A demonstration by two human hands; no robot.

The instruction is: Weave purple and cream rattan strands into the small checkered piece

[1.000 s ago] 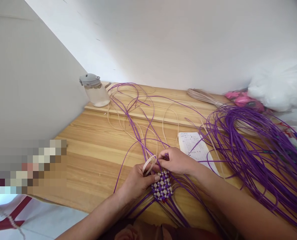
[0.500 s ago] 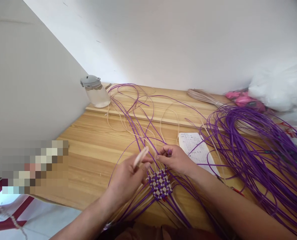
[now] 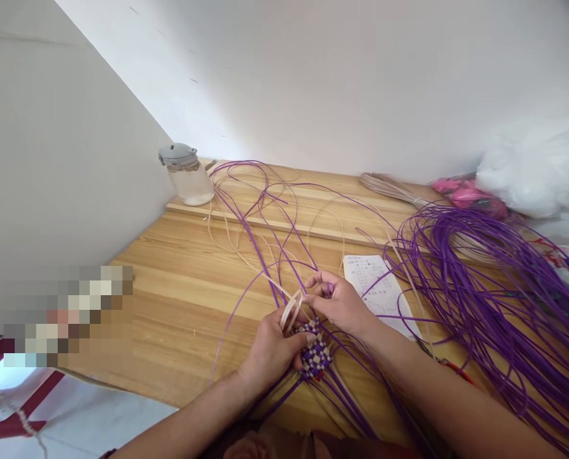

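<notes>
A small woven patch (image 3: 316,354) of purple and cream strips in a checker pattern lies on the wooden table (image 3: 184,287) in front of me. My left hand (image 3: 271,349) presses on the patch's left edge and pinches a looped cream strip (image 3: 291,308). My right hand (image 3: 338,301), just beyond the patch, pinches a purple strip between its fingertips. Long purple strands (image 3: 256,248) run from the patch toward the back of the table.
A clear jar with a grey lid (image 3: 187,173) stands at the back left by the wall. A written paper sheet (image 3: 375,288) lies right of my hands. A big bundle of purple strands (image 3: 485,274) fills the right side, with white and pink bags (image 3: 528,169) behind.
My left hand came back down from a lifted position onto the patch, bringing the cream strip with it. My right hand stayed by the patch's far edge.
</notes>
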